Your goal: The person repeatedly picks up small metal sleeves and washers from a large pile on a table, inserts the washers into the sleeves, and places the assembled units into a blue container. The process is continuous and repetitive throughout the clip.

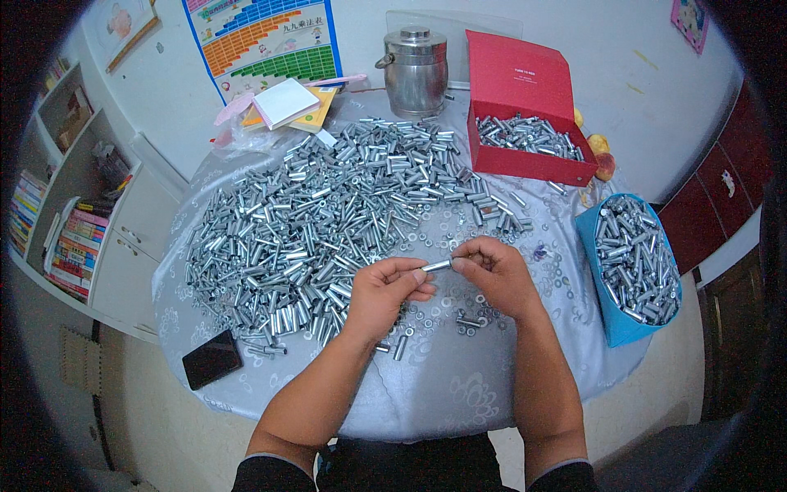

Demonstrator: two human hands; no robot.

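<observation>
Between my two hands, over the front middle of the table, a short shiny metal sleeve (pixel 438 266) lies nearly level. My left hand (pixel 379 297) pinches its left end with thumb and forefinger, the other fingers curled below. At the right end, the fingertips of my right hand (pixel 494 275) are closed on it; whether they also hold a small washer or nut is too small to tell. Left of and beyond my hands spreads a big heap of loose metal sleeves and bolts (pixel 303 221). Several washers (pixel 471 321) and a few loose sleeves (pixel 400 348) lie close to my wrists.
A blue bin (pixel 611 316) full of metal pieces stands at the right edge of the cloth-covered table (pixel 328 414). Behind are an open red box (pixel 525 166) of similar pieces, a steel pot (pixel 416 74) and notebooks (pixel 287 102). A black phone (pixel 211 359) lies front left.
</observation>
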